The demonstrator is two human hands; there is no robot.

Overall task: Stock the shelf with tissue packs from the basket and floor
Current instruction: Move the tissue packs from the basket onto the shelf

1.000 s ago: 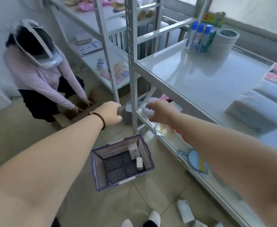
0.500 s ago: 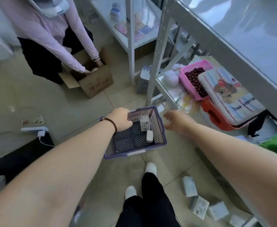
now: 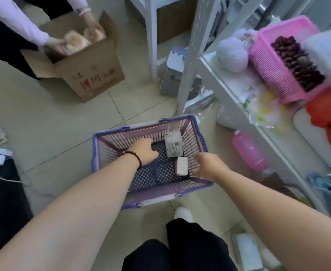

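Observation:
A purple mesh basket (image 3: pixel 100 153) sits on the tiled floor in front of my feet. Two white tissue packs lie inside: a larger one (image 3: pixel 173 143) against the far right wall and a smaller one (image 3: pixel 182 166) nearer me. My left hand (image 3: pixel 145 151), with a bead bracelet at the wrist, is down inside the basket just left of the larger pack and holds nothing. My right hand (image 3: pixel 207 166) hovers over the basket's right rim beside the smaller pack, fingers apart. Another tissue pack (image 3: pixel 246 249) lies on the floor by my right leg. The white metal shelf (image 3: pixel 217 79) stands to the right.
The low shelf holds a pink basket (image 3: pixel 268 69) of dark fruit, a white bundle (image 3: pixel 233 55) and a red item (image 3: pixel 328 116). A pink bottle (image 3: pixel 248 151) lies on the floor. Another person's hands reach into a cardboard box (image 3: pixel 90 73) at upper left.
My view has tilted down from the shelf to the floor. Both hands have dropped from shelf height to the basket, the left one going inside it.

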